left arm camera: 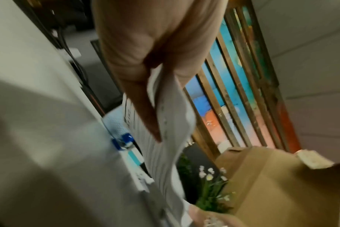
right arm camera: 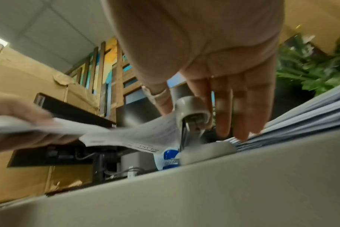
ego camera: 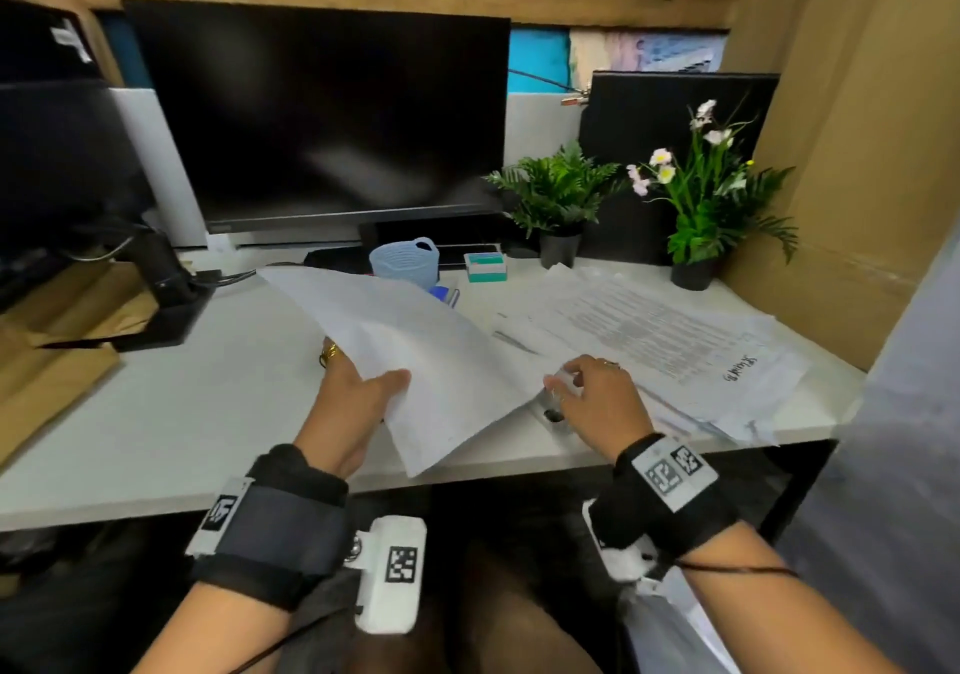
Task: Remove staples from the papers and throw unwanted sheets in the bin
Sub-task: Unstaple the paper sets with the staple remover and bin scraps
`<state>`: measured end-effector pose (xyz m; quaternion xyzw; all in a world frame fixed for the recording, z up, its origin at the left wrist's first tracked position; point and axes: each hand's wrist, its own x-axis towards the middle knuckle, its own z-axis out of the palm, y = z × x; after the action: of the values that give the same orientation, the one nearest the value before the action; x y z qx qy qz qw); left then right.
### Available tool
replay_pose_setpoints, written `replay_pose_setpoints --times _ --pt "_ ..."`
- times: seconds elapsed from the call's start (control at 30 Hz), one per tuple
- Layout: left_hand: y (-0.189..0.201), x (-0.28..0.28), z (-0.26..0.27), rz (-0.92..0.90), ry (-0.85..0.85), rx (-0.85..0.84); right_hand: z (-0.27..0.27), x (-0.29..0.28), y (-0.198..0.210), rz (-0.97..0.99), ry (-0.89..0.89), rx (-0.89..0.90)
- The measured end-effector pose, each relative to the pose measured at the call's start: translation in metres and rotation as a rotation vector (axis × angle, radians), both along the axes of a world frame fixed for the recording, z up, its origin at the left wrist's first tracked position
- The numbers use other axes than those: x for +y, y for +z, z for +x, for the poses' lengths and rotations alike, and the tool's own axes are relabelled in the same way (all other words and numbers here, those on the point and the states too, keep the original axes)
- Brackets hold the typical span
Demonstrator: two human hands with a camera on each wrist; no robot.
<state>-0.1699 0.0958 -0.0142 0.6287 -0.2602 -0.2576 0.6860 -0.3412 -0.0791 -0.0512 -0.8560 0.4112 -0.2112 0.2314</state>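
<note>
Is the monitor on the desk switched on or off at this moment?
It appears off. The monitor shows a uniformly black screen in the head view, with only faint reflections and no image or lit indicator visible.

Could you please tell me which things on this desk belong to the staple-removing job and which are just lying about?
Part of the job:
- sheets held up by the left hand
- staple remover at the right hand
- paper pile on the desk

Just lying about:
- monitor
- blue basket
- two potted plants
- small teal box
</note>
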Motion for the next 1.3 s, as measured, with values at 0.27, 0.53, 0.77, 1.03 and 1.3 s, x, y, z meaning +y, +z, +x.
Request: replay_pose_setpoints --times 0.27,0.53,0.77,1.03,1.3 --pt "-0.026 0.037 0.042 0.645 0.058 -0.155 0.041 -0.013 0.022 0.112 0.019 0.319" --pt "-0.013 0.044 0.044 1.047 -0.237 -0.392 0.034 -0.020 0.029 0.423 -0.088 -0.124" --pt "-0.017 0.033 0.027 1.048 -0.140 -0.700 0.024 -0.011 0.033 0.752 -0.126 -0.393" --pt "-0.022 0.020 0.023 0.922 -0.232 -0.785 0.021 0.001 0.025 1.139 -0.121 -0.885" --pt "-0.013 0.009 0.030 1.009 -0.256 -0.762 0.032 0.018 0.016 1.132 -0.134 -0.885"
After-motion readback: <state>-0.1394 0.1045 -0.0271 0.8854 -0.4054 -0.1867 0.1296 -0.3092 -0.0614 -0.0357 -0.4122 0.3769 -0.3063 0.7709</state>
